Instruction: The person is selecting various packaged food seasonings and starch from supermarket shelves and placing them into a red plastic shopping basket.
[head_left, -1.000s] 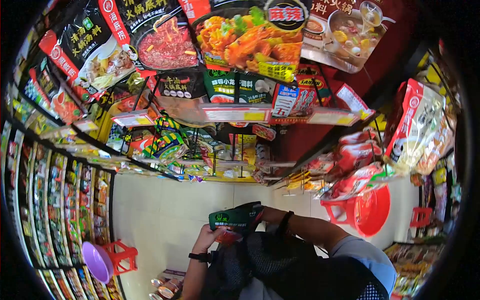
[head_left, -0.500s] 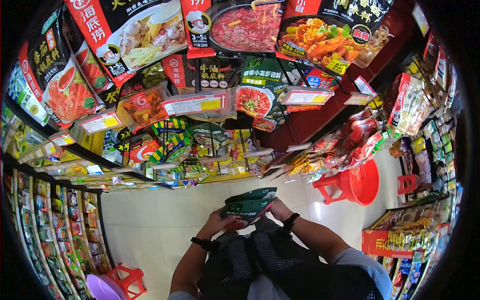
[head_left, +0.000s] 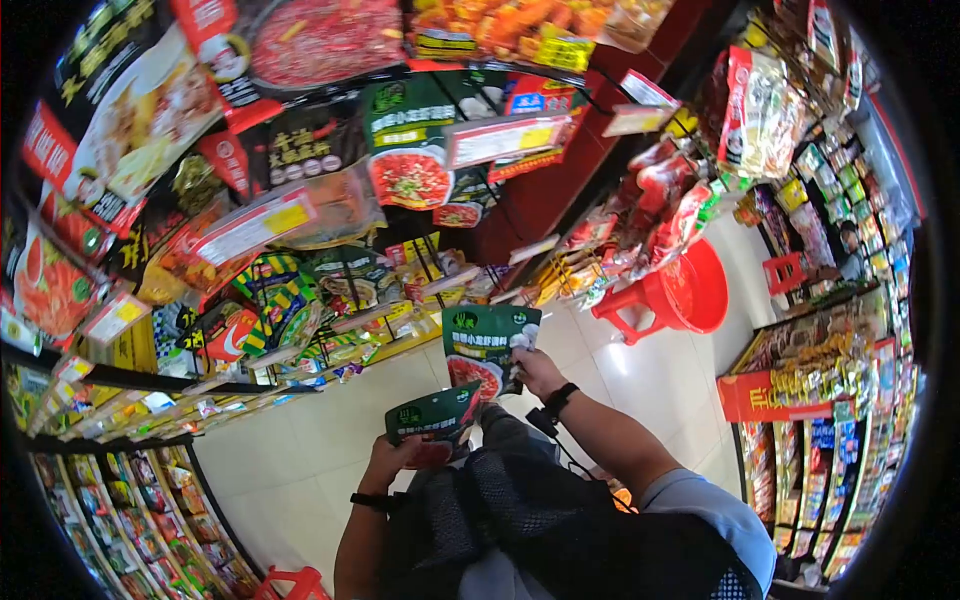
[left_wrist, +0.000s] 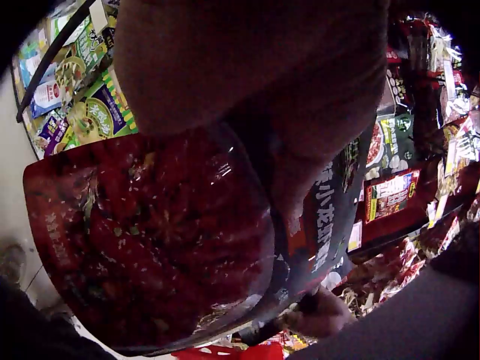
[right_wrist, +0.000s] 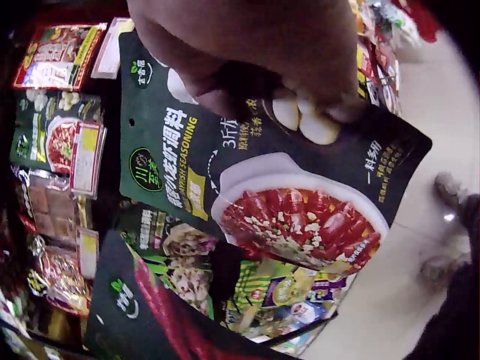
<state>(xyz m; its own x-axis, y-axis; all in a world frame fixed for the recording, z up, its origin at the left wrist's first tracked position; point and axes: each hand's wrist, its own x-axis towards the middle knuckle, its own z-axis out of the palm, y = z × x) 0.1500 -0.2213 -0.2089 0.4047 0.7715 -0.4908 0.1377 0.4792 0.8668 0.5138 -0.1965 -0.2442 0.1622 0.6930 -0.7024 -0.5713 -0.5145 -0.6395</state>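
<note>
In the head view my left hand [head_left: 386, 462] grips a dark green seasoning packet [head_left: 432, 412], low in front of my body. My right hand [head_left: 540, 374] pinches the right edge of a second green crayfish seasoning packet [head_left: 488, 332], held upright and farther forward. Its front carries a bowl of red crayfish and white garlic cloves, plain in the right wrist view on the crayfish packet [right_wrist: 300, 217]. The left wrist view shows a large red crayfish picture on the left-hand packet [left_wrist: 165, 232], with the thumb and fingers over its upper part.
A rack of hanging hotpot packets [head_left: 310, 140] with price tags [head_left: 510, 138] stands close ahead. A red basin [head_left: 695, 290] sits on a red stool [head_left: 630, 312] at the right. Another red stool [head_left: 292, 582] is at lower left. Stocked shelves [head_left: 130, 510] line both sides.
The two packets, earlier held together between both hands, are now apart, one in each hand. My right hand has moved forward with its packet. The view has shifted to the right.
</note>
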